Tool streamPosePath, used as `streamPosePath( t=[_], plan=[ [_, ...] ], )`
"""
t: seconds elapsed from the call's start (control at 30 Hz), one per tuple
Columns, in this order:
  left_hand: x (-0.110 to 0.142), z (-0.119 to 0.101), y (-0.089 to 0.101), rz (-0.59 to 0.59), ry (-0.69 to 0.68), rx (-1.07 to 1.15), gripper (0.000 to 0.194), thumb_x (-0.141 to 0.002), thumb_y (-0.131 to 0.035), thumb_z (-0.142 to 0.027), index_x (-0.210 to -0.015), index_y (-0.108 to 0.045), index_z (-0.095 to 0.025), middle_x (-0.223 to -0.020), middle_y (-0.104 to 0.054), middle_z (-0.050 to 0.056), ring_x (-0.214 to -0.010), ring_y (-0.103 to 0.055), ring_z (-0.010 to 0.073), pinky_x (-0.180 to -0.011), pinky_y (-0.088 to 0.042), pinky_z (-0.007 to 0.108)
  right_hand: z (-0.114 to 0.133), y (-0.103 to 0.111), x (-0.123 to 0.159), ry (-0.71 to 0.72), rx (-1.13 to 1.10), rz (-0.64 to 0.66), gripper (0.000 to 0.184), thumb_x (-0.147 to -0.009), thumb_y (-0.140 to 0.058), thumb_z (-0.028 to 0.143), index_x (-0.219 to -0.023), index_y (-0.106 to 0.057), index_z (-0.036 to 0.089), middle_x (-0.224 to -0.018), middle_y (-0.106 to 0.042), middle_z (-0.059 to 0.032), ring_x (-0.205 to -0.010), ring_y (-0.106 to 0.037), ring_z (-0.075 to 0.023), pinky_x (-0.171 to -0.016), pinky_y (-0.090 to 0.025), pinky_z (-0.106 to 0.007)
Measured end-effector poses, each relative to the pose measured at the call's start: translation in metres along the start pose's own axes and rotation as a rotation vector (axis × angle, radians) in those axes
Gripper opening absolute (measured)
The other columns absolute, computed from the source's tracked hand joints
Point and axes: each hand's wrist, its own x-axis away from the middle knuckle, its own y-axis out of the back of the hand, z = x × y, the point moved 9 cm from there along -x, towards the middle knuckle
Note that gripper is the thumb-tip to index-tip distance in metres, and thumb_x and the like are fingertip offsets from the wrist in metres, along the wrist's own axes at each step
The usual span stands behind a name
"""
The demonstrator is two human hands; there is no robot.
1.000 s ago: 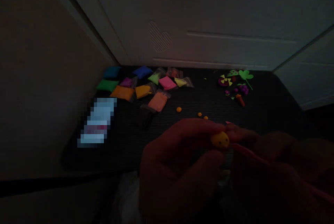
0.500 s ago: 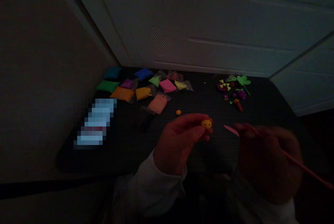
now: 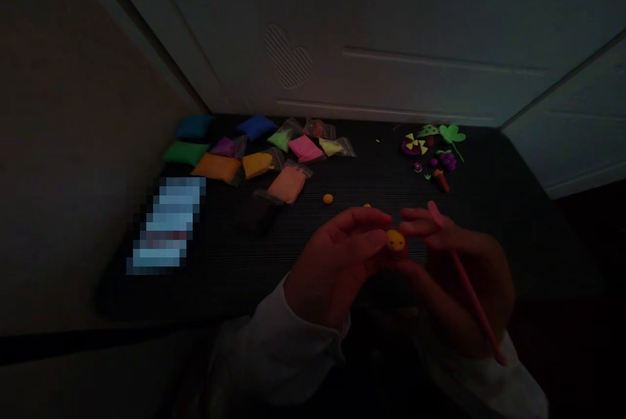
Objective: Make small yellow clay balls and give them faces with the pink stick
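Between the fingers of my left hand (image 3: 337, 256) is a small yellow clay ball (image 3: 396, 240) with two dark eye dots. My right hand (image 3: 460, 269) comes close from the right, its thumb below the ball and its fingertips beside it; whether they touch it is hard to see in the dim light. A pink modelling tool (image 3: 472, 292) lies slanted across my right hand, held among its fingers. Beyond my hands, an orange-yellow ball (image 3: 327, 199) rests on the dark table (image 3: 303, 262), and another small yellow piece (image 3: 366, 206) is partly covered by my left fingers.
Several bags of coloured clay, among them a peach bag (image 3: 287, 184) and a blue one (image 3: 257, 126), lie at the back left. A blurred-out bright screen (image 3: 169, 223) is at the left. Small clay figures, including a green clover (image 3: 450, 133) and a carrot shape (image 3: 441, 180), sit back right.
The tool's tip has swung from pointing left to pointing up and away. My right hand has drawn back from the ball, then come in beside it again. The left hand keeps the ball.
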Motion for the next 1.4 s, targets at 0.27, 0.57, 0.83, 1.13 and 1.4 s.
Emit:
streamPosePath(
  t=[0.27, 0.57, 0.83, 1.13, 1.4],
  plan=[
    [-0.001, 0.005, 0.003, -0.053, 0.036, -0.047, 0.011, -0.065, -0.067, -0.01, -0.073, -0.061, -0.013, -0.07, -0.062, 0.001, -0.066, -0.06, 0.0103, -0.061, -0.05, 0.022, -0.004, -0.002, -0.001, -0.024, 0.025, 0.099, 0.049, -0.062, -0.066, 0.002, -0.102, -0.055, 0.028, -0.099, -0.065, 0.0022, -0.101, -0.057, -0.0211, -0.095, -0.042, -0.043],
    [-0.003, 0.01, 0.006, -0.053, 0.066, -0.074, 0.013, -0.066, -0.066, -0.01, -0.076, -0.059, -0.013, -0.07, -0.061, 0.0, -0.065, -0.059, 0.0101, -0.062, -0.048, 0.023, -0.004, -0.003, 0.0, 0.011, 0.092, 0.14, 0.048, -0.062, -0.065, 0.002, -0.102, -0.055, 0.027, -0.095, -0.064, 0.0003, -0.097, -0.057, -0.0211, -0.093, -0.041, -0.044],
    [-0.004, 0.015, 0.01, -0.052, 0.092, -0.058, 0.011, -0.068, -0.064, -0.012, -0.076, -0.056, -0.013, -0.071, -0.061, 0.0, -0.065, -0.06, 0.0105, -0.061, -0.048, 0.022, -0.004, -0.003, 0.003, 0.018, 0.105, 0.17, 0.046, -0.062, -0.065, 0.0, -0.1, -0.055, 0.023, -0.095, -0.065, 0.0007, -0.096, -0.058, -0.0168, -0.097, -0.039, -0.038],
    [-0.005, 0.035, 0.016, -0.033, 0.152, 0.031, 0.011, -0.071, -0.063, -0.014, -0.078, -0.055, -0.013, -0.072, -0.065, 0.003, -0.064, -0.062, 0.0107, -0.061, -0.05, 0.021, -0.014, 0.0, 0.011, -0.034, 0.079, 0.144, 0.043, -0.064, -0.066, 0.004, -0.101, -0.054, 0.025, -0.092, -0.065, 0.0015, -0.095, -0.058, -0.0169, -0.092, -0.044, -0.037],
    [-0.007, 0.043, 0.019, -0.051, 0.154, 0.081, 0.014, -0.067, -0.068, -0.014, -0.074, -0.057, -0.012, -0.071, -0.065, 0.002, -0.064, -0.062, 0.0102, -0.06, -0.05, 0.02, -0.018, 0.002, 0.013, -0.064, 0.061, 0.125, 0.044, -0.065, -0.065, 0.004, -0.102, -0.055, 0.025, -0.093, -0.065, -0.0003, -0.092, -0.06, -0.0182, -0.085, -0.049, -0.037]
  ],
)
